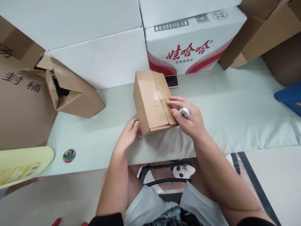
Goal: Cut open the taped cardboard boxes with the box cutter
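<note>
A small brown cardboard box (pixel 150 100) lies on the pale green table (pixel 235 113), its top flaps joined by clear tape. My left hand (pixel 129 133) steadies the box's near left corner, fingers curled against its side. My right hand (pixel 187 117) rests on the box's right side, fingers stretched flat over the flap seam. A small white object (pixel 185 112) sits on one of its fingers. A dark phone (pixel 171 81) lies flat just behind the box.
An open, torn brown box (pixel 70 91) lies at left beside a large brown carton (pixel 18 94). White cartons (pixel 98 56), one with red print (pixel 190 47), line the back. A round sticker (pixel 69 155), a yellow item (pixel 23 163) and a blue thing (pixel 289 97) lie around.
</note>
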A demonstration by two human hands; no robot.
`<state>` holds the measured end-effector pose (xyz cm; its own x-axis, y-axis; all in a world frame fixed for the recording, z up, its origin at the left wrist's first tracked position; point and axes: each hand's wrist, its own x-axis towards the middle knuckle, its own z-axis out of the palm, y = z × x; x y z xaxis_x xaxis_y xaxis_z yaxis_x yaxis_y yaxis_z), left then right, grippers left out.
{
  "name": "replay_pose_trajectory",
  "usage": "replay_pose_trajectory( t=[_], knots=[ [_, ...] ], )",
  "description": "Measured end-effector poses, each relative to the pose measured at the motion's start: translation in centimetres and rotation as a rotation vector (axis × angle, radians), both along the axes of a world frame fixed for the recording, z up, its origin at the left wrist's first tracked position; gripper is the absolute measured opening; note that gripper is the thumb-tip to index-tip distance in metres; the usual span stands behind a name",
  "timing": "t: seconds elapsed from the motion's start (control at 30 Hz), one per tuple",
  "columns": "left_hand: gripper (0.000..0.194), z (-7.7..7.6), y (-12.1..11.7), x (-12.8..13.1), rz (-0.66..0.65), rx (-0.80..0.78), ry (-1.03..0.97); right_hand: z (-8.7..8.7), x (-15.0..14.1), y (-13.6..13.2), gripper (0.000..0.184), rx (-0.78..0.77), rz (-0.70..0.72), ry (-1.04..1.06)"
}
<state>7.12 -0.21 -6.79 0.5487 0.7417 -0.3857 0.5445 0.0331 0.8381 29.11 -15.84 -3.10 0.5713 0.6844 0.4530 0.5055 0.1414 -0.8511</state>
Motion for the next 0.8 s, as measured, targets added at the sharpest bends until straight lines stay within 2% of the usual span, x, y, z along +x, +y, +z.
replay_pose_trajectory(
  t=[0.1, 0.2, 0.27, 0.33, 0.4, 0.47, 0.53, 0.6, 0.67, 0.7, 0.77, 0.8],
  knots=[
    [0.055, -0.1, 0.6, -0.2, 0.111, 0.1, 0.033, 0.2, -0.2, 0.0, 0.021, 0.011, -0.009, -0.019],
    [0.064, 0.2, 0.4, -0.1, 0.209, 0.11, -0.14, 0.4, -0.8, 0.1, 0.026, 0.059, 0.128, -0.042],
    [0.067, 0.5, 0.0, 0.1, 0.233, 0.006, -0.329, 0.5, -1.5, 0.2, 0.032, 0.081, 0.273, -0.078],
    [0.074, 0.6, -0.5, 0.1, 0.213, -0.172, -0.427, 0.4, -2.1, 0.4, 0.034, 0.079, 0.36, -0.126],
    [0.086, 0.4, -0.7, 0.0, 0.145, -0.316, -0.413, 0.2, -2.4, 0.5, 0.032, 0.067, 0.347, -0.144],
    [0.09, 0.0, -0.8, -0.2, 0.088, -0.323, -0.41, 0.1, -2.4, 0.6, 0.03, 0.062, 0.28, -0.127],
    [0.086, -0.5, -0.8, -0.2, 0.074, -0.158, -0.455, 0.1, -2.2, 0.5, 0.027, 0.059, 0.204, -0.099],
    [0.091, -0.6, -1.1, 0.0, 0.055, 0.147, -0.523, 0.3, -1.9, 0.5, 0.022, 0.046, 0.141, -0.085],
    [0.093, -0.1, -1.6, 0.3, -0.077, 0.497, -0.553, 0.4, -1.8, 0.4, 0.018, 0.024, 0.112, -0.079],
    [0.088, 0.3, -2.0, 0.6, -0.186, 0.651, -0.536, 0.4, -1.7, 0.3, 0.017, 0.018, 0.11, -0.082],
    [0.073, 1.5, -2.7, 1.2, -0.395, 0.882, -0.423, 0.4, -1.6, 0.2, 0.016, 0.01, 0.1, -0.098],
    [0.063, 2.0, -3.0, 1.5, -0.421, 0.954, -0.377, 0.5, -1.5, 0.1, 0.016, 0.003, 0.086, -0.113]
  ],
)
